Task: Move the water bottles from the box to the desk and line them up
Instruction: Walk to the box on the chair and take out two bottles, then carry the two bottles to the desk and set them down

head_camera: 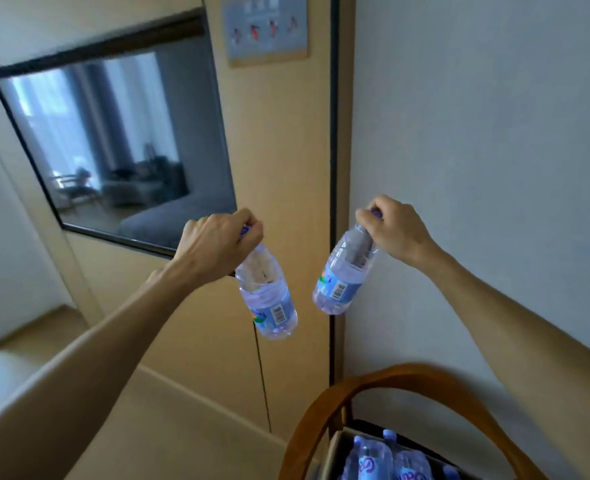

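Observation:
My left hand point(217, 244) grips one clear water bottle point(267, 299) by its purple cap, and the bottle hangs below the hand with its blue label facing me. My right hand point(395, 230) holds a second water bottle point(343, 278) the same way, tilted to the lower left. Both bottles are in mid-air in front of the wall, a short gap apart. The cardboard box point(336, 445) sits at the bottom right, with several more bottles point(387, 459) standing in it. No desk surface shows clearly.
A curved wooden chair back point(404, 374) arches over the box. A wall-mounted dark screen point(113, 143) fills the upper left, set in a beige wood panel point(279, 150). A thin cable point(262, 375) runs down the panel. A white wall point(494, 133) stands at right.

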{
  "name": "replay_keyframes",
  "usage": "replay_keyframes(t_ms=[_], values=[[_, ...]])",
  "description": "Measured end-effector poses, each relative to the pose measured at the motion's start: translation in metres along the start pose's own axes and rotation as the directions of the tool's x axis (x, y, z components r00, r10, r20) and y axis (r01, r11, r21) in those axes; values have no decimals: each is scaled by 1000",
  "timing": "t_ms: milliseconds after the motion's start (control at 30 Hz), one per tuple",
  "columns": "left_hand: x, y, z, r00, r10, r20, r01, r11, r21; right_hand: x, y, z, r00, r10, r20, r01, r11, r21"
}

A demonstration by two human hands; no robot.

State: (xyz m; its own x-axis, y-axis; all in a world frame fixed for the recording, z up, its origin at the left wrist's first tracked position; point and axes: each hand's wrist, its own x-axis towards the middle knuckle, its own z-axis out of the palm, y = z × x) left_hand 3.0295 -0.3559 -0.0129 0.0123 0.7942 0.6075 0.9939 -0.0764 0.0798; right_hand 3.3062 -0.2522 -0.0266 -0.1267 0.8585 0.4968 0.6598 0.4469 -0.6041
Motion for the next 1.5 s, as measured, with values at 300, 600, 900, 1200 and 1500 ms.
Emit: replay_keyframes(t_ms=[300, 600, 900, 1200, 1500], values=[[-21, -171, -80, 984, -148, -99, 164, 970, 179, 53, -161, 132, 968, -230, 99, 229, 973, 25], [-61, -336, -124, 944, -263, -197, 303, 929, 210, 71, -289, 270, 941, -312, 134, 294, 946, 139], [-89, -464, -144, 896, -380, -228, 438, 839, 323, 98, -394, 402, 876, -431, 215, 371, 889, 269], [-78, -594, -151, 861, -489, -142, 496, 742, 451, 157, -496, 544, 770, -580, 267, 484, 803, 348], [-54, -729, -159, 803, -574, -162, 567, 649, 507, 212, -604, 687, 659, -680, 322, 521, 722, 456]])
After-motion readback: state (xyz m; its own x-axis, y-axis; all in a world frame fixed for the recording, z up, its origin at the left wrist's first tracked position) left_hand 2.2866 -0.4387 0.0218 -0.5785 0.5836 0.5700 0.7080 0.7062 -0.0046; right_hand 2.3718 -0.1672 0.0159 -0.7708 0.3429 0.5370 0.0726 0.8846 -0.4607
